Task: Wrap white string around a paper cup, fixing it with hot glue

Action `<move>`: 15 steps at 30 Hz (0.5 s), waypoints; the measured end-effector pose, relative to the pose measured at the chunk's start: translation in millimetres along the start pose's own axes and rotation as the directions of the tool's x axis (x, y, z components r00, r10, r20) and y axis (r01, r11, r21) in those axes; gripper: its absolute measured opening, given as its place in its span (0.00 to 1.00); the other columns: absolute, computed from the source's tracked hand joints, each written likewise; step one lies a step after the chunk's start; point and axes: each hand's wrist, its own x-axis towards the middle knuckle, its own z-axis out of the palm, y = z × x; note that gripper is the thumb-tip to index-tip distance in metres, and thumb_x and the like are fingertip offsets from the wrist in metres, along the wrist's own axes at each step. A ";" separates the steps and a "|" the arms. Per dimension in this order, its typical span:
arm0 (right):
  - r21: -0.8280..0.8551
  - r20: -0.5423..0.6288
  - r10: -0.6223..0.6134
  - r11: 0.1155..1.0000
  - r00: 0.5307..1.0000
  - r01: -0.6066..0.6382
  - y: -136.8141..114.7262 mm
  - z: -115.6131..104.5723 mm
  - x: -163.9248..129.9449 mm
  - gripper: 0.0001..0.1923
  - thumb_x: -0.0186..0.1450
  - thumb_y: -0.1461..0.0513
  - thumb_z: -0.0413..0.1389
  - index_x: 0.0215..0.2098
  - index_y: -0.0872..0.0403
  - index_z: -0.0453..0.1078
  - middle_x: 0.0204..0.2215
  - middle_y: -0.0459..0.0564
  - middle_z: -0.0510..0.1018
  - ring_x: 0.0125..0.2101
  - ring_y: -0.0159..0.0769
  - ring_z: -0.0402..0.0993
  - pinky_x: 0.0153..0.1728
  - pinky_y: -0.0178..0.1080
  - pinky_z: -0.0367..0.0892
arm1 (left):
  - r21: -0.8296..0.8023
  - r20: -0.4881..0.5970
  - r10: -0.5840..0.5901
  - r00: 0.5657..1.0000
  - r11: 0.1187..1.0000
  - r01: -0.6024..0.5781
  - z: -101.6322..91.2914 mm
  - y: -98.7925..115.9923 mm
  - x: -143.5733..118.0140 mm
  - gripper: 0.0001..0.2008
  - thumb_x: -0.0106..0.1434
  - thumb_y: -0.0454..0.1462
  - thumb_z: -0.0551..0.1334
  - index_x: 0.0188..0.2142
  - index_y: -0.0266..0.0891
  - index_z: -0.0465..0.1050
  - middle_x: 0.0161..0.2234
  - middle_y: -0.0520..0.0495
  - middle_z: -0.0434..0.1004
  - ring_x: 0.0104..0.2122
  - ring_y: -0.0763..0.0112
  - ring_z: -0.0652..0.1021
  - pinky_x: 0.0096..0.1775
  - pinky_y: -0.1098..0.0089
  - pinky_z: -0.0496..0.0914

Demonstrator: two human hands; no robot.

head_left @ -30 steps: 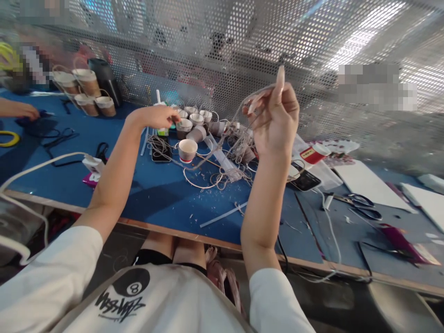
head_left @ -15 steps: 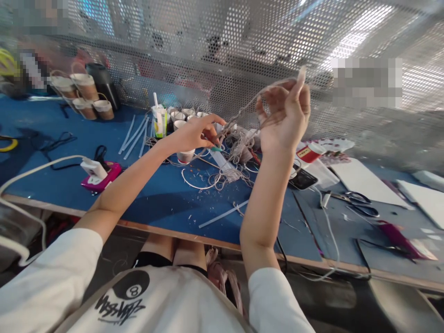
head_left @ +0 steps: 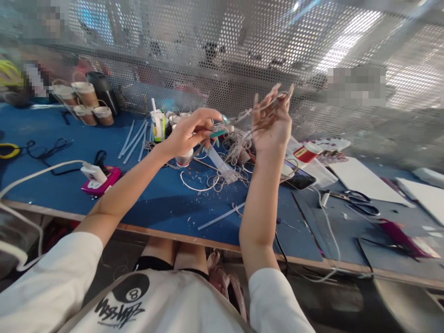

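Fingers pinched together, my left hand (head_left: pixel 192 130) holds strands of thin grey-beige twine (head_left: pixel 244 114) above the table. The twine runs across to my right hand (head_left: pixel 273 121), raised with its palm towards me; its thumb and fingertips close on the strand. Long pale nails show on both hands. Below and between them lies a tangled heap of the same twine (head_left: pixel 239 147), beside a clear plastic strip (head_left: pixel 222 163). A small paper cup (head_left: pixel 183 158) stands under my left hand, partly hidden by it.
Glue sticks (head_left: pixel 133 138) and a drink carton (head_left: pixel 158 126) are at the back left, near paper cups with handles (head_left: pixel 88 95). A pink power strip (head_left: pixel 106 179) sits left. Rightward are a phone (head_left: pixel 301 178) and scissors (head_left: pixel 357 198). A perforated metal screen (head_left: pixel 194 60) rises behind.
My right hand has come down and left, nearer my left hand, so the twine span is shorter. My left hand has turned slightly and still grips the twine.
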 end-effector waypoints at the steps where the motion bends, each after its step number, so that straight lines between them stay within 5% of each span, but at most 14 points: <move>1: 0.012 0.003 0.008 1.000 1.000 -0.008 1.8 -3.0 2.3 0.24 0.51 0.36 0.60 0.30 0.41 0.63 0.39 0.42 0.81 0.54 0.41 0.70 0.40 0.45 0.72 | -0.003 -0.011 -0.014 1.000 1.000 0.014 -0.8 1.3 -0.4 0.18 0.70 0.50 0.57 0.55 0.50 0.62 0.39 0.51 0.74 0.31 0.74 0.81 0.33 0.68 0.77; 4: -0.022 0.083 0.038 0.999 0.996 -0.036 -2.6 -8.2 2.3 0.23 0.52 0.36 0.59 0.30 0.41 0.63 0.32 0.44 0.79 0.48 0.43 0.71 0.35 0.43 0.69 | -0.034 -0.002 -0.094 0.996 0.995 0.094 -4.8 9.6 0.4 0.17 0.68 0.50 0.59 0.52 0.49 0.62 0.39 0.51 0.75 0.32 0.72 0.82 0.32 0.67 0.78; 9: -0.193 0.272 0.169 0.974 0.947 -0.118 -31.6 5.0 -13.1 0.21 0.54 0.33 0.56 0.32 0.36 0.67 0.28 0.45 0.79 0.40 0.47 0.70 0.31 0.47 0.66 | -0.105 0.192 -0.120 0.974 0.984 0.142 -13.6 26.4 4.8 0.18 0.65 0.50 0.64 0.47 0.45 0.63 0.34 0.52 0.75 0.30 0.70 0.82 0.32 0.67 0.79; 12: -0.237 0.243 0.201 0.961 0.949 -0.143 -40.0 12.5 -18.0 0.19 0.54 0.34 0.56 0.34 0.33 0.68 0.30 0.44 0.80 0.35 0.48 0.70 0.28 0.48 0.64 | -0.093 0.195 -0.113 0.974 0.987 0.133 -13.4 31.4 7.4 0.21 0.63 0.51 0.67 0.45 0.44 0.62 0.38 0.51 0.74 0.30 0.72 0.81 0.31 0.69 0.78; 15: -0.203 0.137 0.150 0.972 0.979 -0.121 -37.4 12.1 -18.0 0.17 0.57 0.35 0.56 0.35 0.32 0.69 0.32 0.44 0.81 0.32 0.47 0.71 0.25 0.48 0.63 | -0.056 0.076 -0.084 0.994 0.995 0.088 -10.3 32.4 9.0 0.23 0.63 0.55 0.64 0.42 0.43 0.59 0.46 0.48 0.70 0.25 0.81 0.78 0.28 0.72 0.76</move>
